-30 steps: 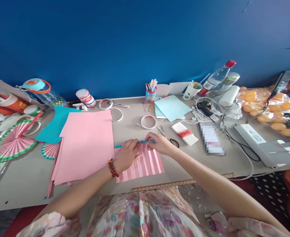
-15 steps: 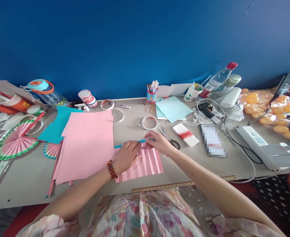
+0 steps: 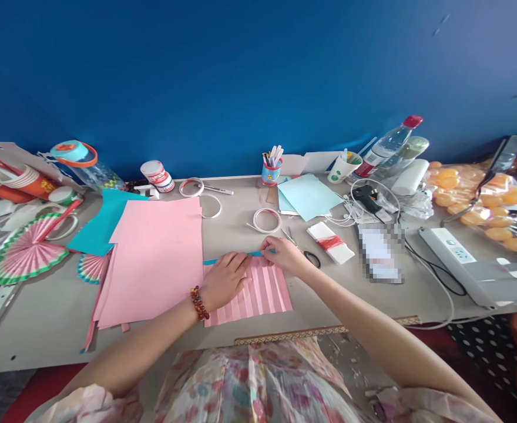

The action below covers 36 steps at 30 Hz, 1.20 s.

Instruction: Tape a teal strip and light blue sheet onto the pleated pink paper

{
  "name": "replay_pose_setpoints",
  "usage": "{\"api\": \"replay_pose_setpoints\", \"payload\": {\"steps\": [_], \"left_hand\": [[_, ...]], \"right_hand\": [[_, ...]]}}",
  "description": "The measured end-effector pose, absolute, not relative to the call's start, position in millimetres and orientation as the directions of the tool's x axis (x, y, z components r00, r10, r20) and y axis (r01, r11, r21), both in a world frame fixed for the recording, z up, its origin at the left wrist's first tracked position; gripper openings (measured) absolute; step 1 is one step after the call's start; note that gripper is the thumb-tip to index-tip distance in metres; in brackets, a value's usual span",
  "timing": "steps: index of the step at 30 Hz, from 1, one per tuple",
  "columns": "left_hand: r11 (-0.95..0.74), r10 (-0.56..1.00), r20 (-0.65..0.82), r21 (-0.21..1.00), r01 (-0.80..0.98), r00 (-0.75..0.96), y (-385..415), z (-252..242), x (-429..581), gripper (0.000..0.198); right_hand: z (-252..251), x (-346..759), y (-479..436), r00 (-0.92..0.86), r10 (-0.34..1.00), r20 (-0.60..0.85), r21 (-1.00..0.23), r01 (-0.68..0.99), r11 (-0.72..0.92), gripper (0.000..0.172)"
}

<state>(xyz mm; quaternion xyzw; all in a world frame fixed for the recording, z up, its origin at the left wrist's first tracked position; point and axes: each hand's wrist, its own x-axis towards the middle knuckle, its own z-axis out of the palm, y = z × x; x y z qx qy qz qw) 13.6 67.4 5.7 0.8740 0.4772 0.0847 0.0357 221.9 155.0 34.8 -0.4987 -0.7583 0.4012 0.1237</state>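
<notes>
A pink sheet [image 3: 258,291] with accordion pleats lies in front of me, and a narrow blue paper strip [image 3: 211,262] runs along its far edge. My left hand [image 3: 227,279], with a beaded bracelet at the wrist, rests flat on the sheet's left part, fingers extended over the strip. At the right end of that edge, my right hand [image 3: 280,254] has thumb and fingers pinched together on the blue strip. The fingers hide part of the strip there. Just beyond the right hand are a roll of white tape [image 3: 267,229] and scissors [image 3: 312,259].
Pink sheets [image 3: 157,264] lie left of the pleated one, partly over teal paper [image 3: 91,232]. Folded paper fans [image 3: 29,249] are farther left. On the right are a thread-wrapped white card [image 3: 331,242], a phone [image 3: 379,252] and a power strip [image 3: 455,258]. A pen cup [image 3: 271,173] stands behind.
My right hand's fingertips have shifted slightly right along the blue strip and curled in more. My left hand stays in place on the pleated sheet.
</notes>
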Motion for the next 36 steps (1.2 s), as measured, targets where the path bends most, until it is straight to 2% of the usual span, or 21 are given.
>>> {"api": "replay_pose_setpoints", "payload": {"steps": [10,19,36], "left_hand": [[-0.535,0.844,0.100,0.185,0.824,0.526,71,8,13,0.051],[-0.545,0.838,0.089,0.164,0.822,0.538,72,11,13,0.051],[-0.550,0.835,0.056,0.124,0.826,0.547,76,15,16,0.053]], "right_hand": [[30,219,163,-0.475,0.843,-0.252,-0.737,0.659,0.152,0.011],[38,215,160,-0.446,0.866,-0.228,-0.629,0.746,0.219,0.006],[38,213,160,-0.447,0.859,-0.251,-0.619,0.756,0.212,0.008]]}}
